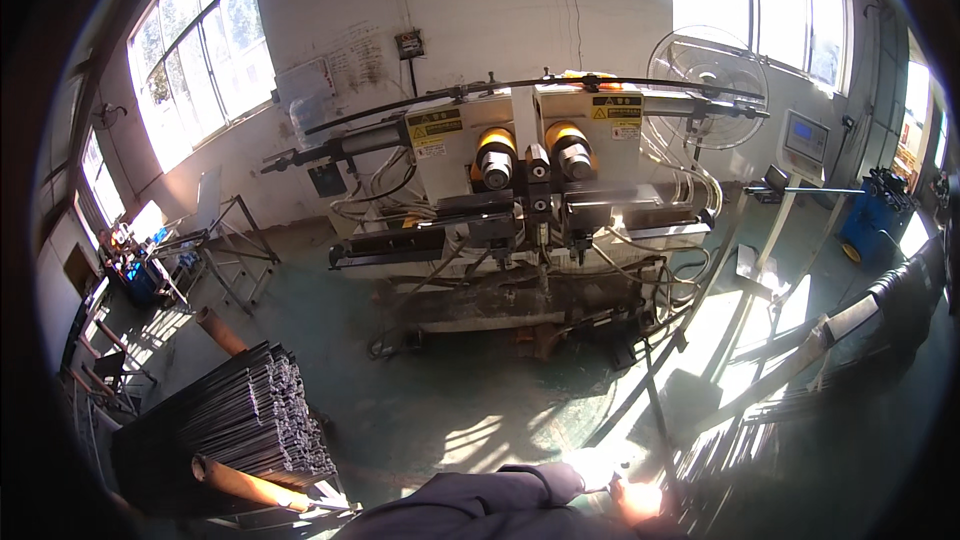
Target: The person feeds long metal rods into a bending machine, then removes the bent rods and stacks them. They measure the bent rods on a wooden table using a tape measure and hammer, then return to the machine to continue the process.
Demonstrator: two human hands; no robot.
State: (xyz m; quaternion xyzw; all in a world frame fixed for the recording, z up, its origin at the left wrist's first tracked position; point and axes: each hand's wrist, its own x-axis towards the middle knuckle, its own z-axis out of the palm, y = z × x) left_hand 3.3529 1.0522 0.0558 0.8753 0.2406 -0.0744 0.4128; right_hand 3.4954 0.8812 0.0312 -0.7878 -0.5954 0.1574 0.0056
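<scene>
My left forearm, in a dark grey-purple sleeve, reaches across the lower edge toward the right. At its cuff, my left hand (pixel 597 468) is washed out by strong sunlight. Close beside it, my right hand (pixel 638 500) glows orange-white in the same glare. Neither hand's fingers can be made out, nor whether anything is in them. Both are nearest a thin dark stand leg (pixel 660 420) and the sunlit metal bars (pixel 735 460) at the lower right. Farther off stands a two-headed bending machine (pixel 540 150) with clamps, hoses and a long dark bar across its top.
A large stack of dark metal bars (pixel 230 410) lies at the left, between rusty orange posts (pixel 245 485). A control panel (pixel 805 140) stands at the right, with a blue bin (pixel 875 225) beyond. A fan (pixel 705 80) is behind the machine. Frames and stands line both sides.
</scene>
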